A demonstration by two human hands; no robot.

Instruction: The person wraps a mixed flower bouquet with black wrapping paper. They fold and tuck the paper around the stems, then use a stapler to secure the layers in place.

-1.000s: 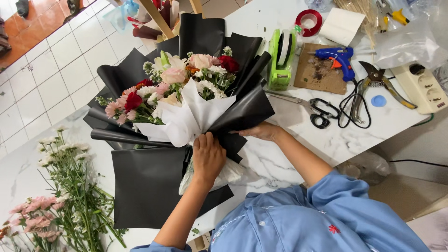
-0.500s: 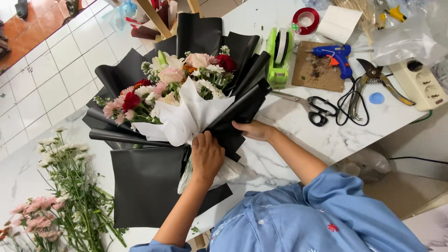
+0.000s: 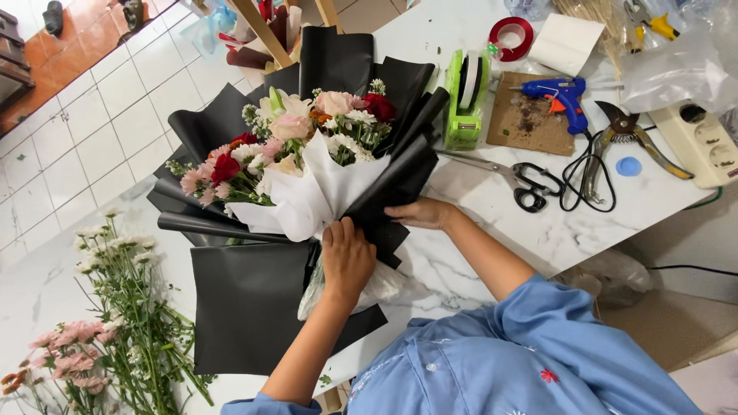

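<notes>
Head view, left hand: the left hand (image 3: 347,257) is clenched around the neck of the bouquet (image 3: 307,154), where white paper (image 3: 319,192) and black paper (image 3: 254,303) gather; the grip pins the stems so the layers cannot spread.
Head view, right hand: the right hand (image 3: 419,213) lies flat, fingers slipped under a fold of black wrap on the bouquet's right side; it presses that fold in against the bundle. Whether it pinches the sheet or only rests on it, I cannot tell.
Head view, bouquet: it lies on the marble table (image 3: 477,253), heads pointing away from the person, pink, red and white blooms fanned out above the white inner sheet, with black sheets standing behind as a collar.
Head view, bottom sheet: a flat black sheet lies under the stems, probably laid there to be the outer layer.
Head view, tools: scissors (image 3: 523,180), a blue glue gun (image 3: 561,96) on a board, a green tape dispenser (image 3: 465,100), pruners (image 3: 626,134) and a red tape roll (image 3: 511,37) sit to the right, well apart from the bouquet but within the right hand's reach.
Head view, spare stems: loose flowers (image 3: 115,323) lie at the lower left, clear of the wrapping.
Change from earlier: very little; both hands keep the same places on the wrap, the left wrist has turned slightly, and the bouquet has not shifted.
</notes>
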